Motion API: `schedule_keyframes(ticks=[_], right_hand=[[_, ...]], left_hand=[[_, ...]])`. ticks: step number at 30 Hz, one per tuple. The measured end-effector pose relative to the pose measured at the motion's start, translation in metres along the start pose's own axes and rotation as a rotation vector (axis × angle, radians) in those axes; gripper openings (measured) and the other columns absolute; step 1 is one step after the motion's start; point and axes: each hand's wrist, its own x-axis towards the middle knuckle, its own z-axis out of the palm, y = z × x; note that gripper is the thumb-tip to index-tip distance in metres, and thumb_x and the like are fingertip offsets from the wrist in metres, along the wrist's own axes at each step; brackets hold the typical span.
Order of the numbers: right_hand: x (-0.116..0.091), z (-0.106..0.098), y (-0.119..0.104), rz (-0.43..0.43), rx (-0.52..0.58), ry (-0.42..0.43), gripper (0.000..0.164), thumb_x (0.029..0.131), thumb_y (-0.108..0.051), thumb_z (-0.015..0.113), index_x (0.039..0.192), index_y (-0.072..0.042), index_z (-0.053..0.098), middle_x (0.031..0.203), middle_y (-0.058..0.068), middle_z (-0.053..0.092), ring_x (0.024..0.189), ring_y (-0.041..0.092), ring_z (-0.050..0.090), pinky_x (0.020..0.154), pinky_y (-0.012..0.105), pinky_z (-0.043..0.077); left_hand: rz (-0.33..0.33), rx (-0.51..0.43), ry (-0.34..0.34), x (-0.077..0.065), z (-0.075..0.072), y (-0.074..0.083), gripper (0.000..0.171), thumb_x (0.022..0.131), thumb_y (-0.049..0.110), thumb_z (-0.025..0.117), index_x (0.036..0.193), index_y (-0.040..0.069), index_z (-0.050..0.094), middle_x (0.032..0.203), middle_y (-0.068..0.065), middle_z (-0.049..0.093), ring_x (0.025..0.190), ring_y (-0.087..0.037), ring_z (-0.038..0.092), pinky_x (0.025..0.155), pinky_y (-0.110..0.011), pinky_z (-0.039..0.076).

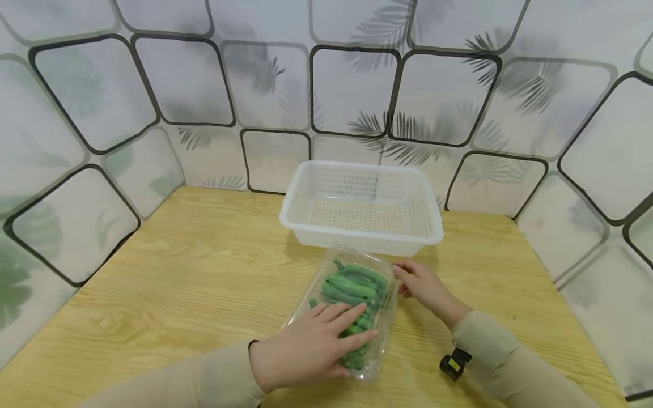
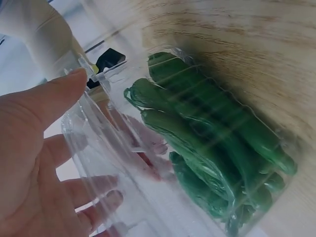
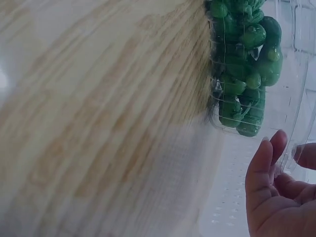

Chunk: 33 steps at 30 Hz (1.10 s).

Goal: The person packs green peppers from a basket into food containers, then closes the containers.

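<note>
A clear plastic clamshell box (image 1: 390,309) lies slantwise on the table in the head view. Green peppers (image 1: 352,288) are heaped inside, seen through the plastic. My left hand (image 1: 313,345) rests on the near part of the box, fingers spread over the lid; the left wrist view shows its thumb (image 2: 59,96) along the lid's edge. At the far right corner, my right hand (image 1: 420,286) pinches the box's edge between thumb and fingers. The right wrist view has these fingertips (image 3: 266,148) at the plastic rim, below the peppers.
Just behind the box stands a white plastic basket (image 1: 364,241) with a perforated floor and walls. The wooden table (image 1: 178,283) meets patterned wall covering (image 1: 275,85) at the back and sides. A small black device (image 1: 454,364) is strapped to my right wrist.
</note>
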Motion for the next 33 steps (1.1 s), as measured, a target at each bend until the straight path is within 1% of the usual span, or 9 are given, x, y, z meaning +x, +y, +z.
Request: schedule_keyframes(ticks=[4, 11, 15, 17, 19, 22, 25, 28, 33], right_hand=[[-0.002, -0.001, 0.001, 0.016, 0.063, -0.012, 0.039, 0.100, -0.018, 0.045, 0.121, 0.014, 0.048, 0.094, 0.011, 0.054, 0.067, 0.014, 0.056, 0.066, 0.032, 0.052], [-0.015, -0.009, 0.008, 0.061, 0.135, -0.063, 0.044, 0.101, -0.023, 0.043, 0.126, 0.013, 0.044, 0.096, 0.011, 0.052, 0.074, 0.018, 0.060, 0.070, 0.032, 0.052], [-0.026, -0.010, 0.009, 0.082, 0.174, -0.084, 0.047, 0.102, -0.022, 0.040, 0.131, 0.014, 0.039, 0.099, 0.013, 0.051, 0.079, 0.019, 0.061, 0.072, 0.030, 0.052], [-0.030, -0.009, 0.009, 0.102, 0.191, -0.082, 0.049, 0.102, -0.023, 0.040, 0.134, 0.014, 0.036, 0.103, 0.014, 0.051, 0.080, 0.019, 0.061, 0.073, 0.030, 0.052], [-0.033, -0.008, 0.009, 0.120, 0.207, -0.074, 0.052, 0.102, -0.024, 0.040, 0.136, 0.014, 0.032, 0.104, 0.015, 0.051, 0.080, 0.018, 0.061, 0.073, 0.029, 0.052], [-0.036, -0.007, 0.010, 0.139, 0.223, -0.042, 0.051, 0.102, -0.024, 0.040, 0.137, 0.013, 0.033, 0.103, 0.014, 0.053, 0.078, 0.017, 0.061, 0.072, 0.029, 0.052], [-0.039, -0.006, 0.011, 0.144, 0.241, -0.012, 0.049, 0.102, -0.024, 0.040, 0.136, 0.012, 0.035, 0.099, 0.012, 0.056, 0.077, 0.016, 0.060, 0.071, 0.029, 0.052], [-0.043, -0.001, 0.011, 0.163, 0.280, 0.009, 0.048, 0.102, -0.023, 0.040, 0.135, 0.011, 0.036, 0.095, 0.009, 0.058, 0.076, 0.015, 0.060, 0.070, 0.028, 0.052], [-0.052, 0.010, 0.010, 0.188, 0.334, 0.045, 0.045, 0.102, -0.019, 0.037, 0.134, 0.012, 0.036, 0.096, 0.009, 0.057, 0.076, 0.015, 0.060, 0.069, 0.026, 0.052]], left_hand=[[0.001, 0.013, 0.006, -0.005, -0.003, -0.002, 0.076, 0.078, 0.056, 0.066, 0.143, 0.026, 0.040, 0.146, -0.012, 0.034, 0.121, -0.023, 0.042, 0.093, -0.038, 0.041], [0.006, -0.042, 0.006, -0.020, -0.004, -0.013, 0.075, 0.077, 0.044, 0.073, 0.142, 0.026, 0.040, 0.147, -0.010, 0.032, 0.126, -0.023, 0.038, 0.095, -0.042, 0.039], [-0.031, -0.160, 0.112, -0.033, -0.005, -0.019, 0.056, 0.082, 0.038, 0.071, 0.130, 0.017, 0.053, 0.133, -0.005, 0.048, 0.116, -0.017, 0.047, 0.093, -0.036, 0.042], [-0.092, -0.302, 0.158, -0.041, -0.007, -0.021, 0.034, 0.086, 0.034, 0.067, 0.114, 0.016, 0.061, 0.109, 0.003, 0.058, 0.096, -0.008, 0.054, 0.082, -0.024, 0.045], [-0.165, -0.492, 0.155, -0.048, -0.008, -0.024, 0.016, 0.092, 0.032, 0.059, 0.095, 0.017, 0.063, 0.083, 0.012, 0.057, 0.072, 0.000, 0.052, 0.065, -0.017, 0.044], [-0.277, -0.809, 0.001, -0.055, -0.004, -0.026, 0.029, 0.099, 0.032, 0.045, 0.084, 0.016, 0.063, 0.066, 0.018, 0.052, 0.056, 0.005, 0.046, 0.055, -0.015, 0.041], [-0.358, -1.129, -0.168, -0.057, 0.005, -0.028, 0.037, 0.101, 0.030, 0.040, 0.089, 0.007, 0.067, 0.066, 0.011, 0.061, 0.059, 0.000, 0.055, 0.058, -0.020, 0.048], [-0.424, -1.387, -0.283, -0.059, 0.016, -0.028, 0.038, 0.101, 0.029, 0.041, 0.102, 0.000, 0.065, 0.074, 0.000, 0.069, 0.067, -0.009, 0.063, 0.059, -0.023, 0.048], [-0.473, -1.600, -0.376, -0.058, 0.027, -0.026, 0.040, 0.100, 0.034, 0.039, 0.107, 0.002, 0.062, 0.084, -0.012, 0.071, 0.072, -0.016, 0.067, 0.053, -0.021, 0.041]])
